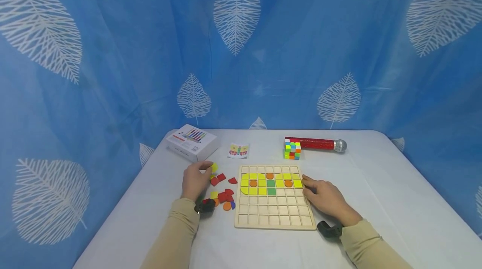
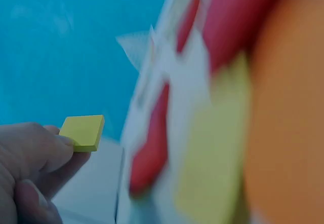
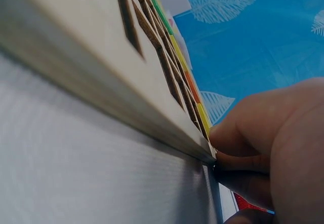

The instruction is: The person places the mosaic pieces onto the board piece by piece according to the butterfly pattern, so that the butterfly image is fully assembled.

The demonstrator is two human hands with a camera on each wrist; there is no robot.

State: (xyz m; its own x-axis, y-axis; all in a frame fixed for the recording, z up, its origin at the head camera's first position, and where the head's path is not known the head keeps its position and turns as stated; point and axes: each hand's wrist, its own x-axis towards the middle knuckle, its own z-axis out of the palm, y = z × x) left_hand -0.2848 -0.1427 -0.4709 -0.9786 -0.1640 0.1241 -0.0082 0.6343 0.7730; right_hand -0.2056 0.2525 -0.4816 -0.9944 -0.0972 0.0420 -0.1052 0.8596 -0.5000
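Observation:
My left hand (image 1: pixel 196 180) pinches a yellow square tile (image 2: pixel 82 133) between thumb and finger, raised above the loose pieces. Beneath and beside that hand lie red tiles (image 1: pixel 223 197), a yellow tile (image 1: pixel 214 195) and an orange disc (image 1: pixel 226 206). A wooden grid board (image 1: pixel 275 221) lies flat in the middle of the table. Its upper rows hold yellow tiles (image 1: pixel 262 191), green squares (image 1: pixel 271 191) and orange discs (image 1: pixel 270 175). My right hand (image 1: pixel 328 197) grips the board's right edge, thumb and fingers at the rim; some of its fingertips are hidden.
Behind the left hand stands a white box (image 1: pixel 193 145). A small pattern card (image 1: pixel 238 150) lies beyond the board. Further right are a puzzle cube (image 1: pixel 292 149) and a red microphone (image 1: pixel 316 144). A blue leaf-print curtain (image 1: pixel 263 72) hangs behind the white table.

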